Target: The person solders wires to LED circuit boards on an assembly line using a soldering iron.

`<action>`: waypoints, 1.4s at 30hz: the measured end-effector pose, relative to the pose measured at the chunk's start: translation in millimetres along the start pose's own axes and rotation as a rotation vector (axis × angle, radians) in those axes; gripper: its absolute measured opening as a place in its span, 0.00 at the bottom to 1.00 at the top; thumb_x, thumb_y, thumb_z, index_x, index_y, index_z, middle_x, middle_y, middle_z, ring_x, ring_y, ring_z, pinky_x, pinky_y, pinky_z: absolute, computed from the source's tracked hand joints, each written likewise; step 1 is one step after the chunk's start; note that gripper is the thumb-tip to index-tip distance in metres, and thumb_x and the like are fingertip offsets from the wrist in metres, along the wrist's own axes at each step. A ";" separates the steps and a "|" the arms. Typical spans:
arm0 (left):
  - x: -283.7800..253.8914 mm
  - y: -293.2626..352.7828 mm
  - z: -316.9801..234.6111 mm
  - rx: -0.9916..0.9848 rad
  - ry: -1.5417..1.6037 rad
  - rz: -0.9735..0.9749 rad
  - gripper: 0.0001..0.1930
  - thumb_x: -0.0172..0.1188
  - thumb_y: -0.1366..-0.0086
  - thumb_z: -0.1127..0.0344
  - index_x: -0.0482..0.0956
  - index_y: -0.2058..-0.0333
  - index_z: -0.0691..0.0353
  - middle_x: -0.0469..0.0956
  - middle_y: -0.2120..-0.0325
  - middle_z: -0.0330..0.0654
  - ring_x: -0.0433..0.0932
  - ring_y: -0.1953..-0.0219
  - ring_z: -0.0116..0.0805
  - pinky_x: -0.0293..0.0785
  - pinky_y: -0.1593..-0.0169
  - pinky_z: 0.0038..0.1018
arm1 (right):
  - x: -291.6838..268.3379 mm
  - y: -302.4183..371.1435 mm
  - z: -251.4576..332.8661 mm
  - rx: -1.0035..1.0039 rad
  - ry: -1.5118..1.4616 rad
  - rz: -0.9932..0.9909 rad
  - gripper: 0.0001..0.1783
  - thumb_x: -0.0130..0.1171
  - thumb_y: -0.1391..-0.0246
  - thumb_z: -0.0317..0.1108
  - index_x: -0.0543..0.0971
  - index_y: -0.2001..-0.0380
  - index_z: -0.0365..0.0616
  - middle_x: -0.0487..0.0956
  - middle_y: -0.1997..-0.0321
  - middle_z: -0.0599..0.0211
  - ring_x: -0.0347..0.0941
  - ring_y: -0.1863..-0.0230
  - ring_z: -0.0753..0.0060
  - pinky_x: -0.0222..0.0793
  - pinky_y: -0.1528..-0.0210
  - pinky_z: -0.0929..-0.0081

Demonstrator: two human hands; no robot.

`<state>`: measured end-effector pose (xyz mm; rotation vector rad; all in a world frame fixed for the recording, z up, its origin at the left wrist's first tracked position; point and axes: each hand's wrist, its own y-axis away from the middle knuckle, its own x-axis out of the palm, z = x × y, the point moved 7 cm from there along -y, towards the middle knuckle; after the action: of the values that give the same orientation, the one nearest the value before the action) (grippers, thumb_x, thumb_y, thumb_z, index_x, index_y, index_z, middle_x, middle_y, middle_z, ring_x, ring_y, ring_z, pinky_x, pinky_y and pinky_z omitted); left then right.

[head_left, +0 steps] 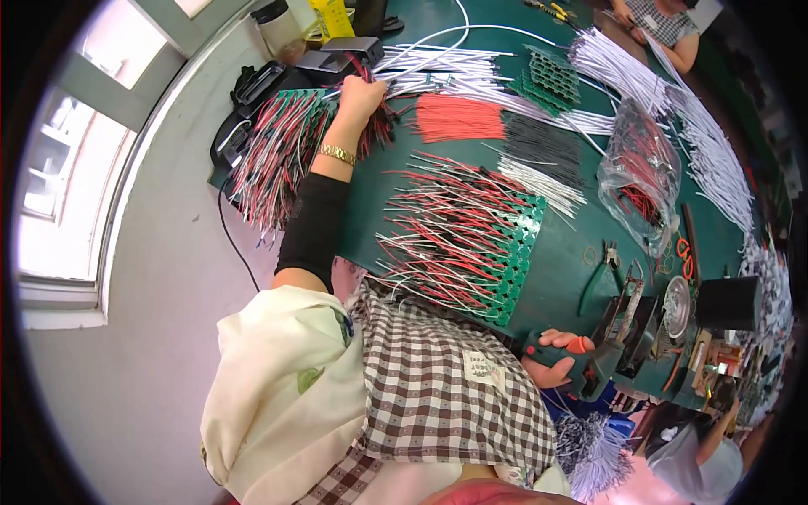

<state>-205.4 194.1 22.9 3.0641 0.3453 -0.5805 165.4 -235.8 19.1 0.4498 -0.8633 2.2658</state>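
My left hand reaches to the far left of the table, its fingers closed around a bunch of red and black wires. Beside it hangs a thick pile of red, black and white wires on green circuit boards. At the lower right, my right hand grips a pistol-shaped soldering gun with a dark body and an orange-red trigger. Between my hands lies a green circuit board panel, with rows of red, white and black wires sticking out to its left.
Behind the panel lie red wires, black wires, white wires and stacked green boards. Green-handled pliers and a plastic bag of wires sit to the right. Other people work at the table.
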 end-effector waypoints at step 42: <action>481.6 314.4 -283.1 1.158 0.181 1.135 0.08 0.44 0.33 0.66 0.66 0.63 0.65 0.73 0.70 0.51 0.73 0.65 0.50 0.69 0.62 0.35 | -13.6 13.2 -0.1 0.022 -0.088 -0.084 0.26 0.51 0.47 0.33 0.60 0.45 0.44 0.71 0.67 0.55 0.72 0.71 0.62 0.69 0.66 0.61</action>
<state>401.5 3.0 100.7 3.2676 -2.2699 -0.4578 166.1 -249.4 5.9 0.5885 -0.8478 2.1939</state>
